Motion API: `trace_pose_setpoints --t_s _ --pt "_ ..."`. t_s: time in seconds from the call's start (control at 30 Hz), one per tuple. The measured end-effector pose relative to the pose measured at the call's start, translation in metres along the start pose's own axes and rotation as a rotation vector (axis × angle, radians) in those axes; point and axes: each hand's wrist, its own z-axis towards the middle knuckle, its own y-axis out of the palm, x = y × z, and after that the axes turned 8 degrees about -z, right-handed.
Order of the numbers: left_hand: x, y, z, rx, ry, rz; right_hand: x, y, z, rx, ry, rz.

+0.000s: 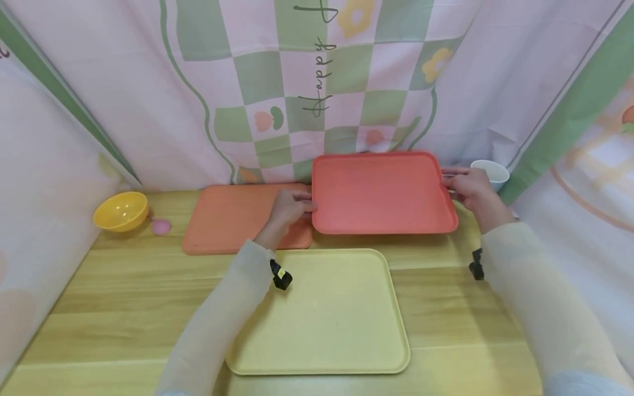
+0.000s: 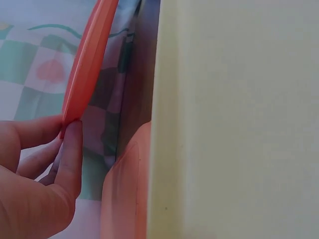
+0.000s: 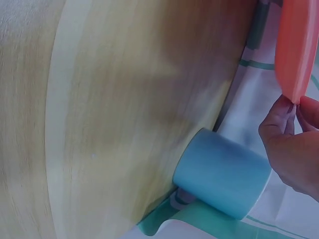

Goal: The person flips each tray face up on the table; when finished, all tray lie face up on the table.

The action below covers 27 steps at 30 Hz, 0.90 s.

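A red tray [image 1: 381, 192] is held up at the back of the table between both hands. My left hand [image 1: 292, 206] pinches its left edge between thumb and fingers, as the left wrist view also shows. At the opposite edge my right hand [image 1: 470, 187] grips the rim with thumb and fingertips. In the right wrist view the tray [image 3: 294, 55] is raised above the table. Below my left hand an orange tray [image 1: 233, 214] lies flat at the back. A pale yellow tray [image 1: 327, 313] lies nearer, partly under my left forearm.
A yellow bowl [image 1: 121, 212] stands at the back left, a small pink spoon-like thing [image 1: 160, 226] beside it. Close behind my right hand is a cup [image 1: 490, 171], blue-looking on its side in the right wrist view. A patterned curtain [image 1: 307, 82] hangs along the table's back edge.
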Motion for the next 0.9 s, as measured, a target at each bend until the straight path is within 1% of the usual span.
trace_pose_setpoints --t_s 0.13,0.33,0.47,0.63,0.7,0.8,0.9 --pt "-0.004 0.003 0.002 -0.013 -0.018 0.019 0.005 0.001 0.005 0.012 0.008 -0.037" --pt "-0.009 0.007 0.006 -0.049 -0.023 0.024 0.010 0.000 0.012 0.011 0.022 -0.093" --pt "-0.011 0.009 0.008 -0.050 -0.026 0.042 0.014 -0.001 0.016 -0.004 0.030 -0.065" --pt "-0.013 0.011 0.009 -0.051 -0.035 0.098 0.020 -0.004 0.019 -0.034 0.050 -0.089" --pt "-0.014 0.011 0.010 -0.051 -0.043 0.107 0.023 -0.004 0.020 -0.046 0.046 -0.090" --pt "-0.015 0.011 0.009 -0.057 -0.051 0.117 0.028 -0.004 0.022 -0.058 0.036 -0.063" --pt "-0.017 0.011 0.009 -0.067 -0.061 0.126 0.030 -0.004 0.023 -0.075 0.032 -0.071"
